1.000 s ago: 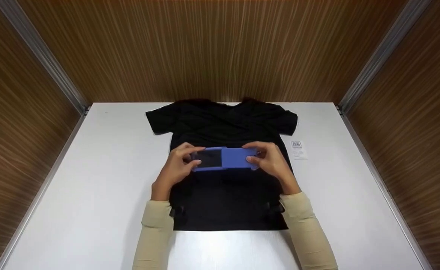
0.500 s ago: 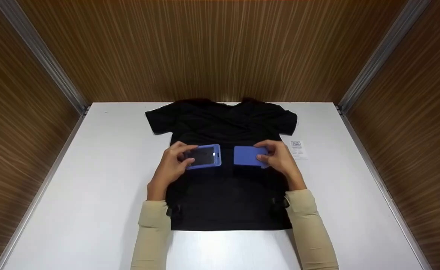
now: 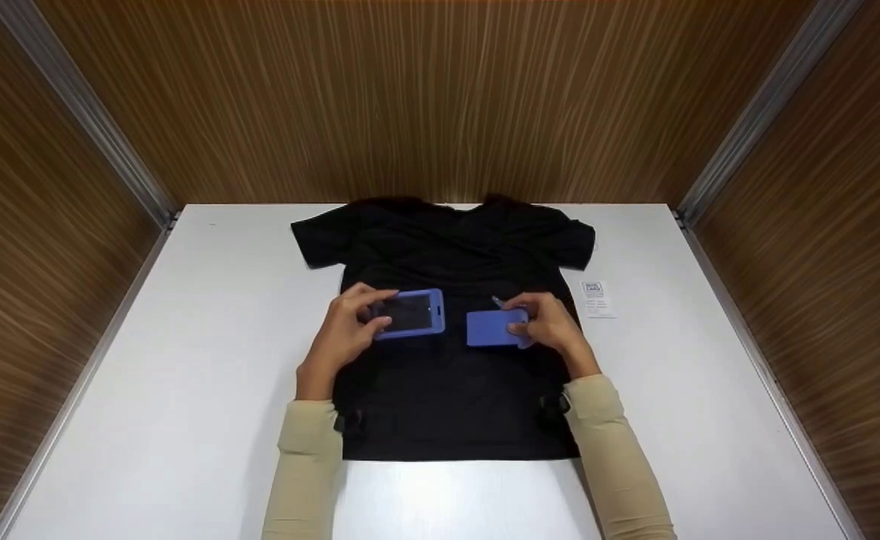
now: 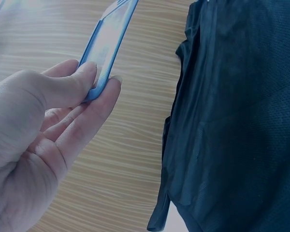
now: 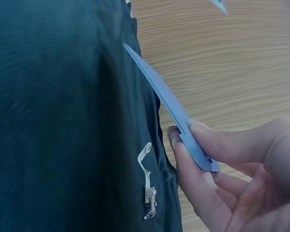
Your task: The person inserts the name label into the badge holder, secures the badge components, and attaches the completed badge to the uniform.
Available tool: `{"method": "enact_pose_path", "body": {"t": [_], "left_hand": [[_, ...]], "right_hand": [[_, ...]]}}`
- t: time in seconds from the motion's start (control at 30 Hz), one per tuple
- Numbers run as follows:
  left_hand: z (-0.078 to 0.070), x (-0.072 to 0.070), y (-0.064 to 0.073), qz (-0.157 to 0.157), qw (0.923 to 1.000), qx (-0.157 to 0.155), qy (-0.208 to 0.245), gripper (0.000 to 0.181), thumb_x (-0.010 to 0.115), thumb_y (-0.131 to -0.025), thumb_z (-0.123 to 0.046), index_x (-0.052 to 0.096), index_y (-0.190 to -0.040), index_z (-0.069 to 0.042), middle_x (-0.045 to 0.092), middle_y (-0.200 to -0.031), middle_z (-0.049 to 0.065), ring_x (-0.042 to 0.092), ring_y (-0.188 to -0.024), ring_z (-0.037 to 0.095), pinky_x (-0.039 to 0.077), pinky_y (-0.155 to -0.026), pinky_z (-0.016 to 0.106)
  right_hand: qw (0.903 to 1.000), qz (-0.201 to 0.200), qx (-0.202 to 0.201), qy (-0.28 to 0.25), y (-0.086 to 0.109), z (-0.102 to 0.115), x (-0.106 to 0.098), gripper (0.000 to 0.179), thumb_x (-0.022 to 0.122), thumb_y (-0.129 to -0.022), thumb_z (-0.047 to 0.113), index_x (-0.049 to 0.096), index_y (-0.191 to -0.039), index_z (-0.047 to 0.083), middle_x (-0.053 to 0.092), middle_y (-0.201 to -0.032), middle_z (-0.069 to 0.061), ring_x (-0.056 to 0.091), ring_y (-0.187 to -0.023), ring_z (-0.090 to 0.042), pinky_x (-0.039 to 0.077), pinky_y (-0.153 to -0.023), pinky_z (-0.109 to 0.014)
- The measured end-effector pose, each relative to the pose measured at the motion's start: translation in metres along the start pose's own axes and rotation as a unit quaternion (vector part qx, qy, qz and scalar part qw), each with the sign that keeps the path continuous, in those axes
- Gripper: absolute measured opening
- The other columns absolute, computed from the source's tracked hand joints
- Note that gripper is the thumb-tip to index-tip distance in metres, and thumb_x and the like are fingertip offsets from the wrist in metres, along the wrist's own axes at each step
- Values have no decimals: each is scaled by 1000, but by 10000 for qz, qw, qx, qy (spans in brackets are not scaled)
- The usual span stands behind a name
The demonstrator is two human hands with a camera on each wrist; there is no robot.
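My left hand (image 3: 346, 322) pinches a blue badge holder frame (image 3: 413, 313) by its left end, between thumb and fingers. The frame has a dark see-through window and a small slot at its right end. In the left wrist view the frame (image 4: 106, 53) tilts upward from the fingertips. My right hand (image 3: 548, 324) pinches the blue sliding back piece (image 3: 491, 328) of the holder by its right end. A small silvery badge clip (image 5: 149, 188) shows beside the right fingers in the right wrist view. The two blue parts are apart, above a black T-shirt (image 3: 455, 405).
The T-shirt lies spread on a white table (image 3: 207, 337), sleeves toward the back. A white printed card (image 3: 598, 298) lies right of the shirt. Wood-grain panels (image 3: 440, 97) stand behind and at both sides.
The joined holder has been pulled apart into frame and back piece. The right hand has since lowered slightly toward the person, and the clip shows by its fingertips. The left hand moved slightly left.
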State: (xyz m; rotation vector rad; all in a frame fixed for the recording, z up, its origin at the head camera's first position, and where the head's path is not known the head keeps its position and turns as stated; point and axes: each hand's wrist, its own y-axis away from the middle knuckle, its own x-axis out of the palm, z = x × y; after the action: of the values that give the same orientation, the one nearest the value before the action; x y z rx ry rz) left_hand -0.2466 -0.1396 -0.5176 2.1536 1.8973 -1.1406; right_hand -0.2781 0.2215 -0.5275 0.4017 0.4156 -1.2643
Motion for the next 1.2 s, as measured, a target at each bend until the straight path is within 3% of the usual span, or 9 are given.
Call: {"method": "enact_pose_path", "body": {"t": [0.2,0.37,0.6,0.7,0.87,0.97,1.2], "left_hand": [[1,1,1,3,10000,82,-45,39,78,-87,2,75,-125,-11,68,-104,14,59,-78,18,55,-73,36],[-1,1,0,53,10000,38,-64,40,77,-88,3,75,-125,-11,68,-106,16,59,-79,18,54,-73,35],[-4,0,1,170,9997,19,-152,40,77,-90,-1,74,-128,-13,67,-109,17,58,-79,17,52,-74,32],[-4,-1,2,151,9997,45,-173,40,77,-89,-1,74,-128,-13,67,-109,17,58,-79,17,52,-73,32],[-3,-1,2,148,9997,54,-168,39,77,-90,-1,74,-127,-13,68,-109,18,58,-79,17,51,-74,30],[-2,-2,1,178,9997,25,-181,39,76,-90,-2,74,-128,-13,68,-110,18,58,-80,17,52,-74,30],[-2,-1,1,132,9997,31,-210,40,78,-89,-1,74,-127,-13,68,-109,15,58,-80,16,52,-74,31]], "right_hand": [[9998,168,74,113,-1,-4,5,34,79,-83,-6,73,-116,-1,71,-92,-27,68,-56,-16,60,-55,-34],[9995,184,216,115,-2,-6,9,34,79,-83,-6,72,-117,-3,71,-96,-27,67,-57,-17,61,-55,-34],[9970,18,460,615,-3,-8,11,35,79,-81,-4,74,-115,1,63,-80,-10,68,-54,-15,60,-55,-31],[9956,-18,508,791,-3,-8,11,34,79,-80,-3,74,-114,1,63,-77,-10,70,-55,-18,61,-56,-33],[9873,-193,272,1556,-3,-10,12,29,83,-78,3,77,-106,4,74,-87,-16,70,-79,-26,58,-77,-42],[9839,-260,180,1759,-3,-10,12,28,83,-77,3,78,-104,4,76,-94,-18,69,-90,-32,55,-87,-49],[9835,-333,151,1770,-3,-11,15,32,82,-75,-1,77,-106,2,75,-97,-20,70,-89,-33,55,-88,-50]]}}
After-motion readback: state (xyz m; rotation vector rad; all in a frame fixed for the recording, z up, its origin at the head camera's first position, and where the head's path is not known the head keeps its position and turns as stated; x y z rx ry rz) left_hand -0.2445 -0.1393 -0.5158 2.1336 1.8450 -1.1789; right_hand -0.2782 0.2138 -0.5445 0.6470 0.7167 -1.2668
